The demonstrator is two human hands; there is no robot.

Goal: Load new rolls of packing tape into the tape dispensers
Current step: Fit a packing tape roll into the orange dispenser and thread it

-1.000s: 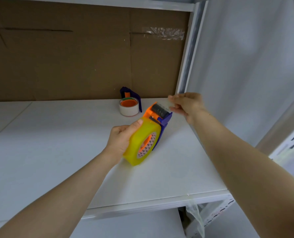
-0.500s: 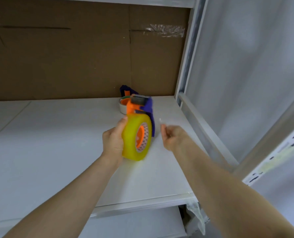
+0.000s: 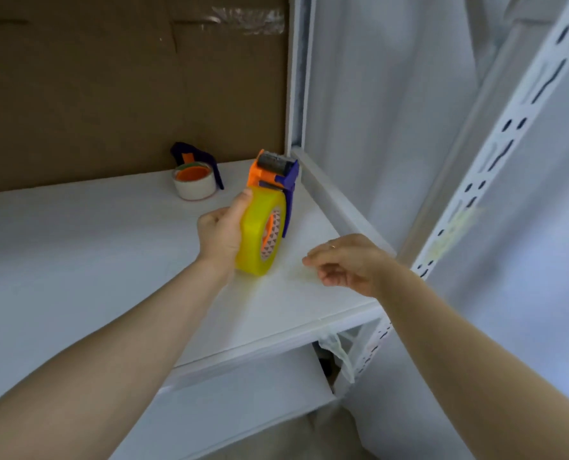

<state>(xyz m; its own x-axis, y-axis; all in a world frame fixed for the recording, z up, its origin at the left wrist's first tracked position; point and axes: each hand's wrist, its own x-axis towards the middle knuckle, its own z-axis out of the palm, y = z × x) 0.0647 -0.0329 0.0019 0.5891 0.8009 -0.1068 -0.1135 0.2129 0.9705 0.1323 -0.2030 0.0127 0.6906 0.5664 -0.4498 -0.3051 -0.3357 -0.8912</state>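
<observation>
Fingers of left hand [image 3: 221, 232] hidden behind tape roll [image 3: 256, 239]; right hand [image 3: 353, 263] blurred

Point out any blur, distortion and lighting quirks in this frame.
Head view: the right hand is blurred at the fingertips; the left hand and the yellow tape roll it grips look fairly sharp; the slotted upright leans and softens, wide-angle distortion; light soft, shadows faint.

White shelf [image 3: 77, 260]; purple dispenser [image 3: 210, 162] (with white roll [image 3: 195, 190]) at back, near cardboard [image 3: 110, 94].

Brown cardboard [image 3: 110, 94] backs a white shelf [image 3: 77, 244] with slotted upright [image 3: 490, 174].
</observation>
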